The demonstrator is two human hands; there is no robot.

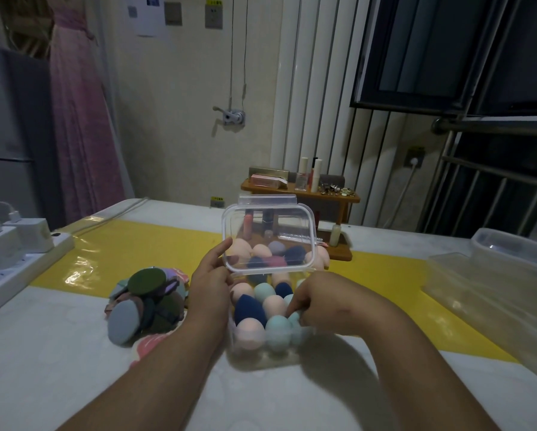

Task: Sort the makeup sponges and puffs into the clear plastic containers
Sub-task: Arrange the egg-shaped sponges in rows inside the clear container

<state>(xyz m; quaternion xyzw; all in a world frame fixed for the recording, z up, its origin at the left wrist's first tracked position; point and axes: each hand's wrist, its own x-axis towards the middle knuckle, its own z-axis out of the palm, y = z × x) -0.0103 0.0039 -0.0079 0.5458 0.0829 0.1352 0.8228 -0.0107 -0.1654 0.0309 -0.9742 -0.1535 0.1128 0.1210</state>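
Head view of the sorting station. A clear plastic container [261,353] stands on the white worktop [74,368], directly in front of the person, and is packed with egg-shaped makeup sponges: a navy sponge [248,309] near the middle left, a pink sponge [250,332] at the near left corner and a teal sponge [278,331] just beside it, with further pink, teal and navy ones behind.

The left hand [212,275] grips the clear lid [270,234] by its left edge, the thumb on the near face and a fingertip visible through the plastic. The lid is tilted up over the far half of the container, its lower edge close to the rim. More sponges show through it.

The right hand [315,300] reaches in from the right, fingers curled down onto the teal sponges at the container's near right side. Whether it pinches one or only presses on it cannot be told.

A heap of flat round puffs [145,303] in green, grey, purple and pink lies on the worktop just left of the left wrist, apart from the container. A yellow strip [136,244] crosses the worktop. Spare clear containers [494,290] sit at the far right, a power strip [21,262] with chargers at the far left, and a wooden shelf [301,194] of cosmetics behind the lid.
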